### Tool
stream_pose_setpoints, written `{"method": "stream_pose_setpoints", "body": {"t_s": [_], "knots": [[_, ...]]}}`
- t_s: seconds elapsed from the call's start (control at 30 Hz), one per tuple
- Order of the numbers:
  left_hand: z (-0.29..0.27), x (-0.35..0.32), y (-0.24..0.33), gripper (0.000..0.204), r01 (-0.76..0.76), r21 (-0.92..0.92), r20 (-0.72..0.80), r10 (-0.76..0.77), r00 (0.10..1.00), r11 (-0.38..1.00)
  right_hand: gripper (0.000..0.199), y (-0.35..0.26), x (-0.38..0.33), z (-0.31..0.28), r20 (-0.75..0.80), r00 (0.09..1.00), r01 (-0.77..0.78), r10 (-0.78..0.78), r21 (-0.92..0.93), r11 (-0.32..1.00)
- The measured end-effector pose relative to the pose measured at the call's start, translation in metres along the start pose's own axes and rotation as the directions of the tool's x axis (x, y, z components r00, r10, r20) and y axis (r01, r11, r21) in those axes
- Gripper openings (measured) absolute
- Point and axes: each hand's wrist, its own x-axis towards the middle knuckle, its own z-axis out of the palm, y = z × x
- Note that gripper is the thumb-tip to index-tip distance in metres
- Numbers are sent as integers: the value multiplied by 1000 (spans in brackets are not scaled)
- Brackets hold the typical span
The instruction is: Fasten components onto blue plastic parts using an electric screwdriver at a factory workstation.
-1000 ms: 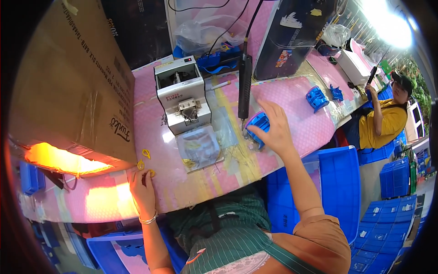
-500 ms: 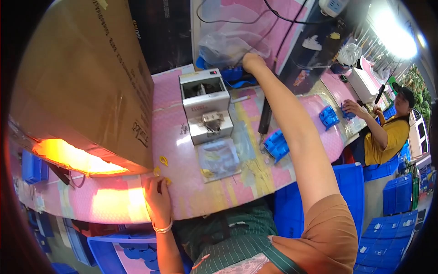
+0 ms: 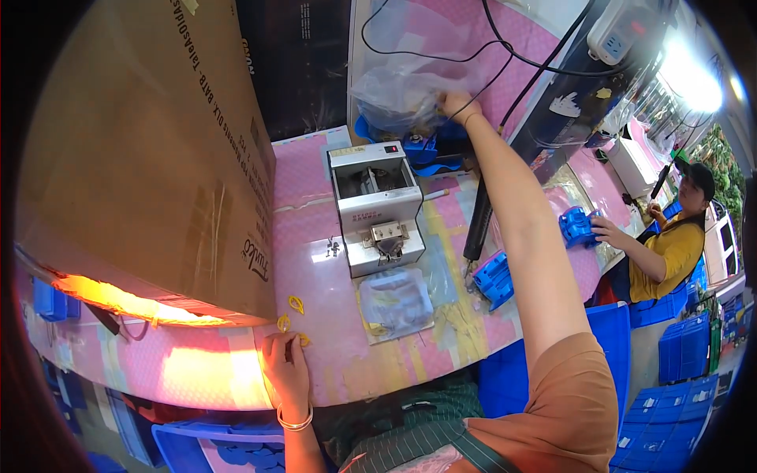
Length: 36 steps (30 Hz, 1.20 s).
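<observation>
My left hand (image 3: 285,366) rests on the pink table, its fingers bent and a little apart. Small yellow loop-shaped pieces lie at its fingertips, one yellow loop (image 3: 296,304) just beyond. At the back, my right hand (image 3: 457,105) reaches to a clear plastic bag (image 3: 394,98) that lies over a blue bin (image 3: 364,128); its fingers are hidden. A grey box-shaped machine (image 3: 382,201) with an open top stands between my arms. In front of it sits a shallow clear tray (image 3: 396,301). Beside my right forearm lies a blue moulded part (image 3: 494,281).
A large cardboard box (image 3: 158,173) stands at the left, with an orange glow beneath it. A black hand tool (image 3: 478,225) hangs on a cable near my right arm. Blue crates (image 3: 670,406) are stacked at the right. A co-worker in yellow (image 3: 670,252) holds another blue part (image 3: 578,227).
The view has shifted, so the table sits lower and farther right. My right hand has moved slightly farther into the bag area. The co-worker's hand has come to the nearer blue part.
</observation>
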Motion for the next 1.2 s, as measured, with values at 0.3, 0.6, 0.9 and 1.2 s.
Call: {"method": "stream_pose_setpoints", "body": {"t_s": [0.3,0.6,0.9,1.2], "knots": [[-2,-3,-6,12,-52,21,16,52,999,998,39,-52,-68,-109,132,990,-73,42,237,969],[12,-13,76,55,-232,-345,71,272,960,910,20,-77,-292,-178,251,934,-108,-255,878,467],[77,-28,160,100,310,-806,512,332,792,504,22,-93,-399,-149,396,893,-414,-215,909,-49],[97,-50,168,103,701,-713,621,438,650,-29,16,-90,-482,-153,-379,925,227,5,566,792]]}}
